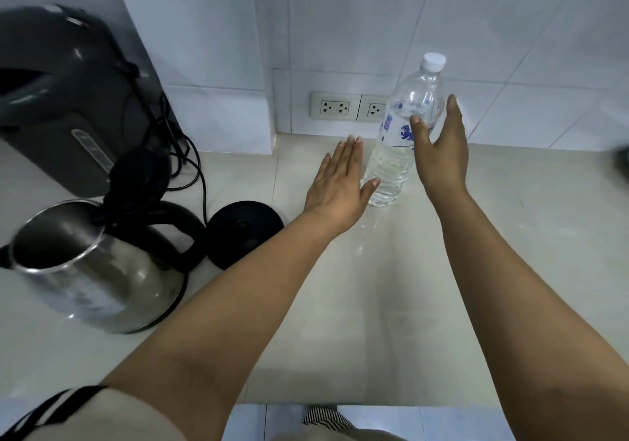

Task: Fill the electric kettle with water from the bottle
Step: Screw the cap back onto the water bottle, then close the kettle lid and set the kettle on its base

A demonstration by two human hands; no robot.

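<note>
Kettle (92, 267): steel, lid up, mouth open, off its black base (245, 229), near the counter's (374, 321) left edge. Behind it, toward the back-left corner, a large dark hot-water dispenser (61, 100), blurred, with tangled black cords (183, 154) trailing down to the base.

Left hand (337, 182): flat, fingers straight and together, thumb out, held just beside the lower part of the bottle (401, 141); holding nothing. Thumb tip at or near the plastic, contact unclear.

Bottle: clear plastic, blue-printed label, white cap (433, 62) on, standing upright near the back edge of the counter in front of the wall sockets (335, 106). Water up to roughly the label, by the look of it.

Right hand (439, 147): spread wide, thumb in front of the label, fingers reaching round the far side; not closed on anything.

Step in hand, as judged: taking hold of the bottle. Best gripped firmly at the label band with the right, steadied low with the left, then uncapped before carrying it over the open kettle mouth; thin plastic likely to buckle if squeezed hard.

Hard to make out: kettle's inside and any water level there, the second socket behind the bottle, a dark object (621, 163) cut off at the right edge.
</note>
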